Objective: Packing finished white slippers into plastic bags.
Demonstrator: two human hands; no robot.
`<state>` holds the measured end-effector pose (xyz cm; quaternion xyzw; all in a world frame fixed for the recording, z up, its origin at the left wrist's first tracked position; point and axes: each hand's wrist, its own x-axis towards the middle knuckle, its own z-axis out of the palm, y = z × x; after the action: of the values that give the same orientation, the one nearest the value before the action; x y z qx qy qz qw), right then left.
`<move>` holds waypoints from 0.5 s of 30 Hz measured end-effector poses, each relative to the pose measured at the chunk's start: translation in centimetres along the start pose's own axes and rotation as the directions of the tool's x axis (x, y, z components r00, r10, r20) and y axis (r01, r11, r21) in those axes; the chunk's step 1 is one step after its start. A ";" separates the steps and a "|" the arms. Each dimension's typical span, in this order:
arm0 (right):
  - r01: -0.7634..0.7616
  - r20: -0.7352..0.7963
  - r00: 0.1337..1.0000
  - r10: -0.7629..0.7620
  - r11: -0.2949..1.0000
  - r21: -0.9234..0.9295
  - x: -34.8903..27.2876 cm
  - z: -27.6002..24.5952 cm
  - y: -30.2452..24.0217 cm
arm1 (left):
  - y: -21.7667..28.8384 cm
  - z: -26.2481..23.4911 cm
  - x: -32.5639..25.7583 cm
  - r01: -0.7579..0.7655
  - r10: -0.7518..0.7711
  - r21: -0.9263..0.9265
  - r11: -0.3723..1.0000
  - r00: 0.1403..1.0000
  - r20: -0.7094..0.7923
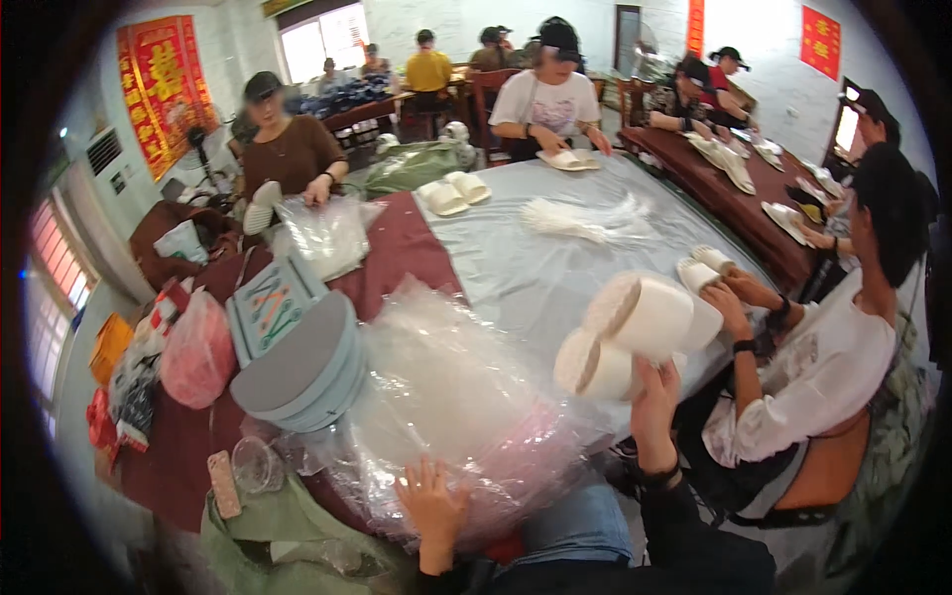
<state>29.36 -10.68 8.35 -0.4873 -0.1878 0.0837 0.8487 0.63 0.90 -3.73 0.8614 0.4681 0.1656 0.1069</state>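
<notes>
A pair of cream slippers (pixel 635 322) is held up off the table in my right hand (pixel 654 402), whose fingers grip them from below. The two slippers are pressed together, with fluffy-looking edges toward the left. My left hand (pixel 432 501) lies flat with fingers spread on a large heap of clear plastic bags (pixel 436 397). The heap covers the near part of the table and shows a pinkish tint at its lower right. Nothing is in my left hand.
Left of the bags stand a grey-blue rounded case (pixel 302 367) and a tray of scissors (pixel 273 307). A pink plastic bag (pixel 196 347) and a phone (pixel 224 486) lie farther left. White strips (pixel 585 220) and slippers (pixel 453 193) rest on the grey-covered table (pixel 496 263). Co-workers sit around.
</notes>
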 end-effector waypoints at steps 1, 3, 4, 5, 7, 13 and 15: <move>-0.101 0.105 0.990 0.093 0.993 0.069 -1.9 0.2 -0.2 | 0.4 -0.8 0.1 -0.024 0.026 0.070 0.997 0.999 -0.033; -0.337 0.293 0.903 0.315 0.941 0.026 -5.2 1.2 -1.7 | 1.8 -2.7 0.8 -0.069 0.082 0.160 0.985 0.994 -0.077; -0.450 0.308 0.855 0.417 0.892 0.039 -6.6 1.5 -1.5 | 2.0 -3.1 1.3 -0.047 0.062 0.163 0.985 0.994 -0.089; -0.506 0.345 0.810 0.474 0.863 0.000 -7.6 1.6 -1.3 | 2.1 -3.0 1.7 -0.157 0.168 0.108 0.982 0.980 -0.107; -0.568 0.397 0.742 0.540 0.821 -0.054 -9.2 2.2 -0.6 | 1.9 -2.4 2.0 -0.289 0.288 -0.008 0.957 0.955 -0.074; -0.663 0.409 0.633 0.657 0.733 -0.151 -13.2 2.3 1.2 | 0.1 1.3 1.8 -0.244 0.243 -0.039 0.969 0.970 -0.028; -0.670 0.407 0.608 0.682 0.715 -0.199 -13.8 2.1 0.8 | 0.2 1.3 2.0 -0.236 0.232 -0.087 0.968 0.971 -0.058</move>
<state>15.93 -13.11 5.36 -0.4994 -0.1831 0.5059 0.6791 2.29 2.38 -4.49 0.9004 0.3574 0.2192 0.1158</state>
